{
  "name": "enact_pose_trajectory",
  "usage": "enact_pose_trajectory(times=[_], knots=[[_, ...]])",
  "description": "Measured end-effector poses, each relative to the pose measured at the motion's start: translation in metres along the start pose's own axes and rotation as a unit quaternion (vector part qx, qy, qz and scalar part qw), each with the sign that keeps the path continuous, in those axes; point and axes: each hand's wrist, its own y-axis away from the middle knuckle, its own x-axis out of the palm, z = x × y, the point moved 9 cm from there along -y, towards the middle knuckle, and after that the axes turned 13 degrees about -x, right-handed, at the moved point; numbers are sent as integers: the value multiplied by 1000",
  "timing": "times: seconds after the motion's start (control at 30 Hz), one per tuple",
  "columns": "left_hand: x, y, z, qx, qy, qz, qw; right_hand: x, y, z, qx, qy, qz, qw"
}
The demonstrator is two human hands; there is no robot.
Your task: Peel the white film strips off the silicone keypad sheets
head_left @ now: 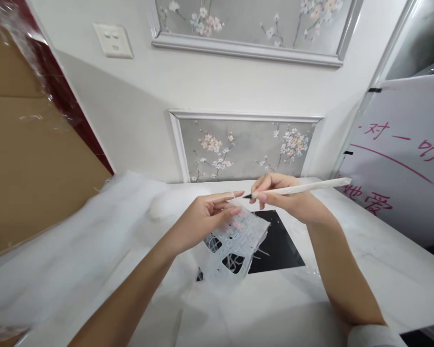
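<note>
Left hand half open, fingers curled over the upper edge of a translucent perforated sheet; whether they pinch it cannot be told. Sheet sits tilted just below that hand, partly over a black mat. Right hand closed on a white stick, its dark tip pointing at the left forefinger, just apart from it. Both hands above the worktop. White tulle lies heaped left of the left hand. Farther off, right of the right hand, a whiteboard with red characters; ahead, a floral wall panel.

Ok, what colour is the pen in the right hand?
The pen is white with a black tip, best seen in the head view.
</note>
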Motion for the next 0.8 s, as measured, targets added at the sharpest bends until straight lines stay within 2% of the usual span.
enact_pose_trajectory(times=[0.1, 0.2, 0.53, 0.73, 0.8], knots=[[1, 1, 0, -7, -3, 0, 1000, 9, 3, -6, 40, -13, 43, 998], [2, 3, -1, -13, 4, -4, 1000, 13, 4, -12, 61, -20, 47, 997], [4, 5, -1, -14, -6, 0, 1000, 16, 3, -17, 62, -17, 48, 997], [6, 5, 1, -5, -1, 13, 1000, 14, 3, -19, 52, 39, 43, 997], [4, 3, 1, 6, -26, -4, 1000, 17, 3, -19, 46, 79, 38, 995]])
